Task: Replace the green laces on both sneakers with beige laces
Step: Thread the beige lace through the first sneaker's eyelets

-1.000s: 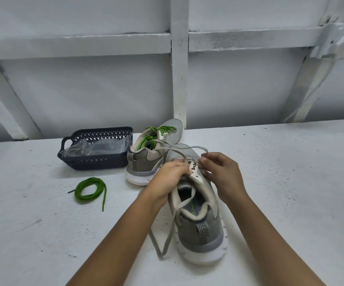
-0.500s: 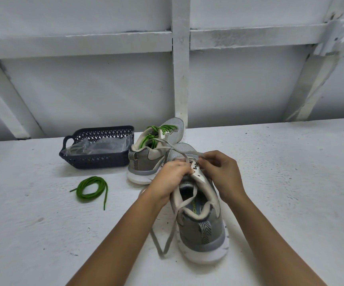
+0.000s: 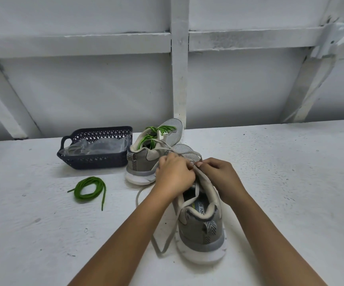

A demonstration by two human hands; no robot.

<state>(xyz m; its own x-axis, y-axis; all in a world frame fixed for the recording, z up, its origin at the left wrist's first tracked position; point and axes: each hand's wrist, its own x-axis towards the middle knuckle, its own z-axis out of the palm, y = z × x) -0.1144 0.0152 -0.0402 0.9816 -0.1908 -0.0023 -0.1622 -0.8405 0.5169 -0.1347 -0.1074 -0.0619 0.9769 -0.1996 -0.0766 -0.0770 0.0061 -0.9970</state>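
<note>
A grey sneaker (image 3: 203, 230) stands in front of me, heel toward me, with a beige lace (image 3: 172, 228) partly threaded through it. My left hand (image 3: 174, 175) and my right hand (image 3: 218, 175) meet over its eyelets, fingers curled, each pinching the beige lace. One lace end trails down the shoe's left side onto the table. Behind it stands the second grey sneaker (image 3: 144, 159), green laces (image 3: 156, 133) in its eyelets. A loose coiled green lace (image 3: 89, 189) lies on the table to the left.
A dark plastic basket (image 3: 96, 159) holding clear plastic wrapping sits at the back left, next to the second sneaker. The white table (image 3: 290, 182) ends at a white framed wall (image 3: 179, 79) behind.
The loop of beige lace beyond the toe has been drawn in shorter. Both hands have stayed at the eyelets, shifting slightly closer together.
</note>
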